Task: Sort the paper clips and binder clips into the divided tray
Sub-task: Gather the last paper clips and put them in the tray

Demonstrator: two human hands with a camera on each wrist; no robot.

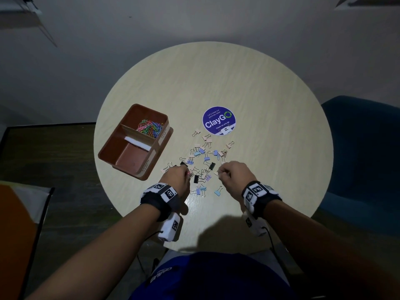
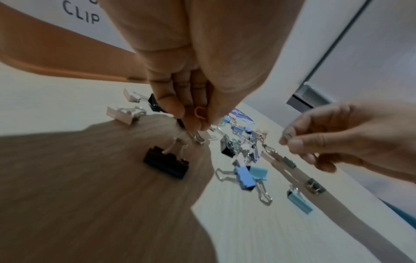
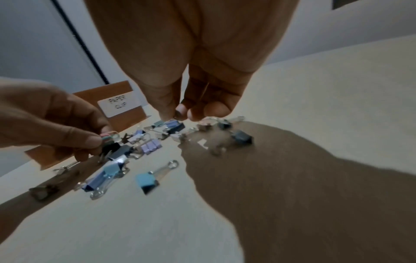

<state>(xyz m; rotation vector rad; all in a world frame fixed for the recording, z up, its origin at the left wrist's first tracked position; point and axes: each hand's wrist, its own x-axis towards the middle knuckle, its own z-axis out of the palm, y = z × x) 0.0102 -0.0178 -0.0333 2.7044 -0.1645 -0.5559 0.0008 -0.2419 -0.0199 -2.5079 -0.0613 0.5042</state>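
Observation:
A brown divided tray (image 1: 112, 152) stands at the table's left, with coloured paper clips (image 1: 149, 128) in its far compartment. Pastel and black binder clips (image 1: 201, 161) lie scattered in the middle. My left hand (image 1: 177, 176) hovers over the pile's left edge and pinches a few coloured paper clips (image 3: 109, 136); a pink one (image 2: 199, 113) shows between thumb and fingers. My right hand (image 1: 227, 173) is over the pile's right side, fingers curled. Its thumb and forefinger pinch something small and grey (image 2: 287, 137), apparently a paper clip. A black binder clip (image 2: 166, 163) lies under my left hand.
A round blue ClayGo sticker (image 1: 219, 120) lies beyond the pile. The tray's near compartment (image 1: 132, 158) holds no clips, and a white strip lies by its divider. A blue chair (image 1: 363, 152) stands right of the round table (image 1: 259, 87). A "PAPER CLIP" label (image 3: 119, 105) marks the tray wall.

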